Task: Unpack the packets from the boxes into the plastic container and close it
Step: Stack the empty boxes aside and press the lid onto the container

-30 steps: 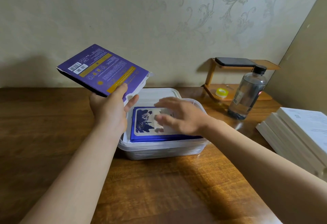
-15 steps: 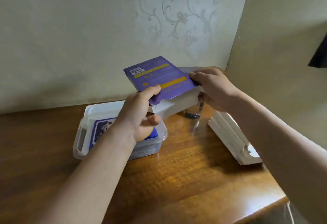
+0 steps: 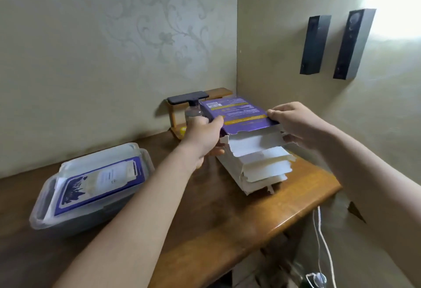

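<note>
1. Wooden table (image 3: 227, 215) fills a papered corner. The plastic container (image 3: 75, 224) stands open near its left front edge, with a blue packet (image 3: 100, 183) lying flat on top inside.
2. We note a change. A second ago the left hand (image 3: 202, 135) held the purple box (image 3: 237, 114) above the container while the right hand (image 3: 293, 124) pressed the packets flat. Now both hands hold that box over the stack of white boxes (image 3: 262, 169) at the table's right end, well apart from the container.
3. The left hand grips the box's near left corner, thumb on top and fingers curled beneath. The right hand pinches the right edge, fingers over the top face and the rest below.
4. We judge that this box is emptied and is being laid on the stack. The torn flap hangs open toward us. Unpacking looks well advanced, but the container is not yet closed.
5. We cannot see into the box, so its emptiness is unconfirmed.
6. Packets under the top one cannot be counted.
7. A clear shape (image 3: 102, 154) at the container's far side may be its lid; we cannot tell.
8. The bottle (image 3: 193, 112) near the back edge is half hidden behind the left hand.
9. Whether the stacked boxes hold anything is not visible.
</note>
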Demonstrator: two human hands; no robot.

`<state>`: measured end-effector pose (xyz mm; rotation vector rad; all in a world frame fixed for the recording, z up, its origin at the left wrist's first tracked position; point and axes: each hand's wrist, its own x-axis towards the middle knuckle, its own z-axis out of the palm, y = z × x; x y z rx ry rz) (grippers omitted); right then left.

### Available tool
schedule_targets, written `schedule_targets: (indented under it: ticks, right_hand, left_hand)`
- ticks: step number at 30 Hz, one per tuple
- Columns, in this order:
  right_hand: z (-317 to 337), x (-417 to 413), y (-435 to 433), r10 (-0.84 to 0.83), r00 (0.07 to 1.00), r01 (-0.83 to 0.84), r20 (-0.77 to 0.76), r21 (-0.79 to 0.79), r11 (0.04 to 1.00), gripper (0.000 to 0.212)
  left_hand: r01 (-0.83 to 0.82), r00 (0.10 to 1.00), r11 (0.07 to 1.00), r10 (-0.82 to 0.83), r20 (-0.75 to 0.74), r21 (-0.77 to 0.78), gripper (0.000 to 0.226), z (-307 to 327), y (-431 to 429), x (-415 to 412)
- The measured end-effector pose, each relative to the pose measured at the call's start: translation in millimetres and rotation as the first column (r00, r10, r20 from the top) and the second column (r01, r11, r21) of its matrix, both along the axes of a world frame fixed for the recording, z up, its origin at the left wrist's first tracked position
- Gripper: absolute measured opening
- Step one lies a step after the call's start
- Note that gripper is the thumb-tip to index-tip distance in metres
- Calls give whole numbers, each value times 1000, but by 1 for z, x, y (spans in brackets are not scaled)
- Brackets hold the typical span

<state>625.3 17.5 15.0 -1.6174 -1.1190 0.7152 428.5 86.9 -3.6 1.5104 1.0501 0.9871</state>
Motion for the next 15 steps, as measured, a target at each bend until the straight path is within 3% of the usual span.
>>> schedule_targets:
  ticks: [5,15]
  right_hand:
    - [-22,22,-1,-93,968,102,235,-24,994,28]
    - [-44,39,6,-66,949,99,310,-94,991,30]
  left_hand:
    - [38,993,998,-32,-115,50,28,-22,6,29]
    - [-16,973,997,34,-230,80,21,-41,0,42]
